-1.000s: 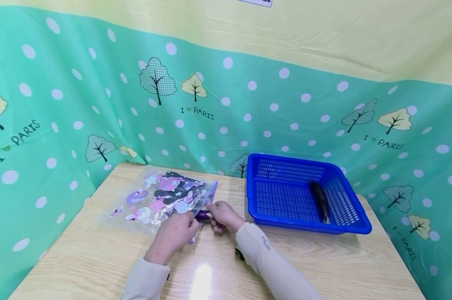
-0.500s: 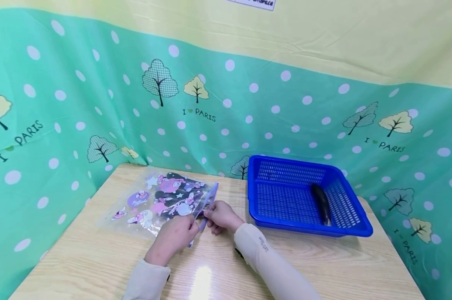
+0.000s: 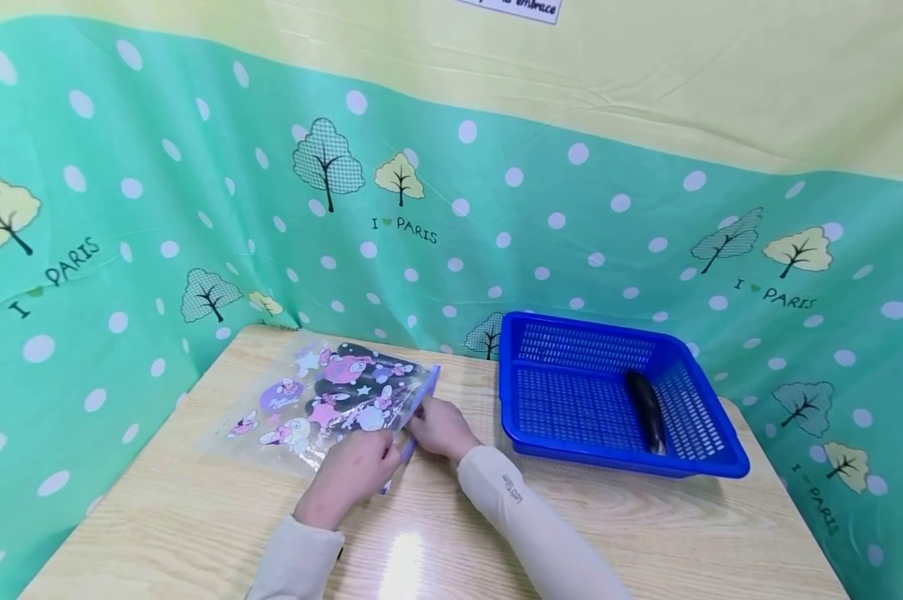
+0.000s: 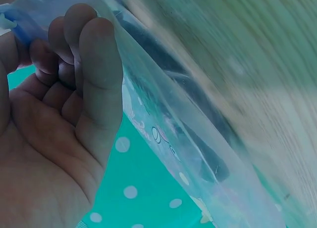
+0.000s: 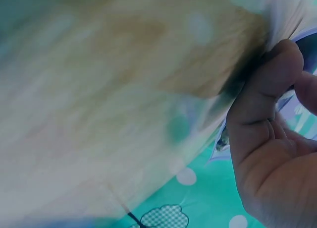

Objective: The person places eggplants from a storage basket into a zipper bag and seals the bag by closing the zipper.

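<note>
A clear zip bag (image 3: 282,450) with pink and purple cartoon prints lies on the table, dark eggplants (image 3: 335,387) showing through it. My left hand (image 3: 354,468) pinches the near part of its purple-edged mouth, fingers curled in the left wrist view. At the same mouth, my right hand (image 3: 441,427) holds the end of an eggplant (image 5: 308,48), its fingertips reaching just inside the bag. Most of this eggplant is hidden by the hand and the printed plastic. One more eggplant (image 3: 645,408) lies in the blue basket (image 3: 624,462).
The basket stands to the right of the bag on the wooden table (image 3: 684,533). Behind and at both sides hangs a green curtain (image 3: 436,292) with white dots and printed trees.
My right hand has moved left into the bag's mouth, and the eggplant's end that stuck out has gone in. My left hand keeps its grip on the bag's edge.
</note>
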### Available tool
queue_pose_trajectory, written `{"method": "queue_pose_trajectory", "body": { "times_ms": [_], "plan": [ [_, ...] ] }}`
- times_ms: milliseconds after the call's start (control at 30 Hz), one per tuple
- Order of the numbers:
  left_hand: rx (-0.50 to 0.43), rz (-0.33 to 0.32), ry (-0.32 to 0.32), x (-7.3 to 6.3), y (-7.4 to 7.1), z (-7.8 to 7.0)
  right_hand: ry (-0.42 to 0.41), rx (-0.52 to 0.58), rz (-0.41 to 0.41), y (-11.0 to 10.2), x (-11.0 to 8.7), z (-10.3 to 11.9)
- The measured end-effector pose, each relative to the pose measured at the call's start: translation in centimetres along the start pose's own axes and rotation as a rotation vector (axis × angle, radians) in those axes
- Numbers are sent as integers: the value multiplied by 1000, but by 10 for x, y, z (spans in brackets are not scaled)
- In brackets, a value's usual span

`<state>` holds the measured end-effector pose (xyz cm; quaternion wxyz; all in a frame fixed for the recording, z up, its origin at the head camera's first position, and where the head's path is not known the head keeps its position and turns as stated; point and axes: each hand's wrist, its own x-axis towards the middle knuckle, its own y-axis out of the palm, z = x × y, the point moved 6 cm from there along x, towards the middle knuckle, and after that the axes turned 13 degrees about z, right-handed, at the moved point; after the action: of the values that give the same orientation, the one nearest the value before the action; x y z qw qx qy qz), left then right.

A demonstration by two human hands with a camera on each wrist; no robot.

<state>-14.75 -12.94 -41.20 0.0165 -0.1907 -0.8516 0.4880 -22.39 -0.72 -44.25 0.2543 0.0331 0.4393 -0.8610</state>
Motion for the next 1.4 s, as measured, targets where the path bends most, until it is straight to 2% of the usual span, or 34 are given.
{"method": "queue_pose_trajectory", "body": {
  "times_ms": [100,233,767,1167,1400],
  "plan": [
    [-11,16,2,1,1,-2,8,-73,-22,-3,-2,-2],
    [-30,35,12,1,2,-4,22,-119,-26,-5,-3,-4],
    [-26,66,16,7,11,-7,62,-196,-85,-5,-5,-11],
    [-13,69,6,7,13,-5,65,-155,-79,-3,-10,-11],
    [-43,102,-44,5,15,2,77,-158,-30,-5,-19,-4]
  ]
}}
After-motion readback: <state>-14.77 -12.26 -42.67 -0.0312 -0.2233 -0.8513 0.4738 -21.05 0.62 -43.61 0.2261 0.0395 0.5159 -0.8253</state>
